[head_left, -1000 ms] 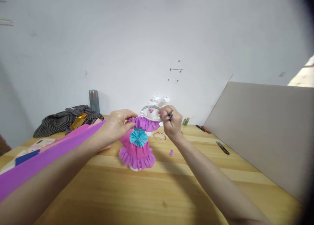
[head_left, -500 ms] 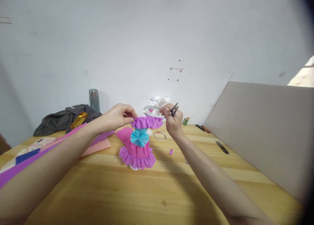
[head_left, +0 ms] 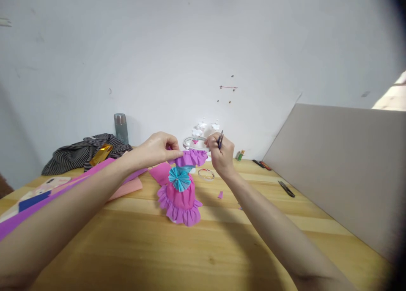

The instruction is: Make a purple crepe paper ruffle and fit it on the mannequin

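A small crepe-paper dress (head_left: 181, 196) stands on the table, pink with purple ruffles at top and hem and a pleated turquoise rosette (head_left: 179, 179) at its waist. My left hand (head_left: 161, 149) is closed on the purple top ruffle (head_left: 194, 157), pinching its left side. Just right of the ruffle, my right hand (head_left: 222, 152) is closed, with fingertips at the edge of a thin white ring (head_left: 184, 143) that looks like a tape roll. Small dark-bladed scissors (head_left: 220, 139) stick up from the same hand; their handles are mostly hidden.
At left lie crepe-paper sheets (head_left: 127, 190), a striped cloth (head_left: 76, 153) and a gold packet (head_left: 101, 154), with a flask (head_left: 121, 128) behind. Another ring (head_left: 206, 175) lies behind the dress. Pliers-like cutters (head_left: 286, 189) lie at right, near a grey panel (head_left: 342, 164).
The dress has turned and tipped slightly, its hem shifting toward me. My left hand has moved a little right along the ruffle. The scissors in my right hand have rotated more upright.
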Tool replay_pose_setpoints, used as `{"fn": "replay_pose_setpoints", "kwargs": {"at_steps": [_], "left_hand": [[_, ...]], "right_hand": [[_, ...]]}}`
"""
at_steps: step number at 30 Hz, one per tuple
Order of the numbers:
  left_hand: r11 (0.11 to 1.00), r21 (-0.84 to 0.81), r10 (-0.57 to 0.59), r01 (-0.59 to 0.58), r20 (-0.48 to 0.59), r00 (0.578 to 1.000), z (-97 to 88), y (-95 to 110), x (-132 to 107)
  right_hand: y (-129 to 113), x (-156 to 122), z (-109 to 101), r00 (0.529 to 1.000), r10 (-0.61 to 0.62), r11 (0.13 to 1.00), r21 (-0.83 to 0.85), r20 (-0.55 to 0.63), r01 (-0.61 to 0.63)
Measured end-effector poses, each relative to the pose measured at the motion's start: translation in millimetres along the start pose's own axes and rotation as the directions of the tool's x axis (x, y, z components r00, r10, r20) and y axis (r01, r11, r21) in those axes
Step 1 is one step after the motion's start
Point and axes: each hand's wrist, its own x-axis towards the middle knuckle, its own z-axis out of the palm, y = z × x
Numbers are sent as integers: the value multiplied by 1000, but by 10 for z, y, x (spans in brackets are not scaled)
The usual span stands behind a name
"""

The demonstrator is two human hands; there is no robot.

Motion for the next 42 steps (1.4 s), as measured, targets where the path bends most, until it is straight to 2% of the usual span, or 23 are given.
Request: {"fn": "replay_pose_setpoints", "kwargs": {"at_steps": [6,9,14,17,23,29,36,42], "left_hand": [[998,66,1,-2,11,1000,2,23,14],[987,158,26,-25,-5,1000,17,68,-8],[930,316,228,-189,-91,969,78,109,-44],[904,346,288,-251,-61,956,87,131,-52],[952,261,139,-158,92,986,18,218,-33],[985,124,98,-119,166,981,-37,232,-46],[998,-4,61,-61,148,987,-63,247,-134],[998,18,65,-66,49,997,145,354,-397]], "right_hand": [[-129,69,-148,999,-7,999,-45,-38,5],[-231,105,-224,998,-39,995,-92,-54,34],[-379,120,-284,995,-98,979,-182,-30,91],[-423,125,-292,995,-98,977,-190,-10,94],[-432,173,-294,1000,8,985,-171,5,-7],[-404,173,-296,999,49,988,-147,14,-46],[-358,65,-288,998,56,987,-155,11,-54],[-366,-84,-368,998,53,984,-174,26,-47]]}}
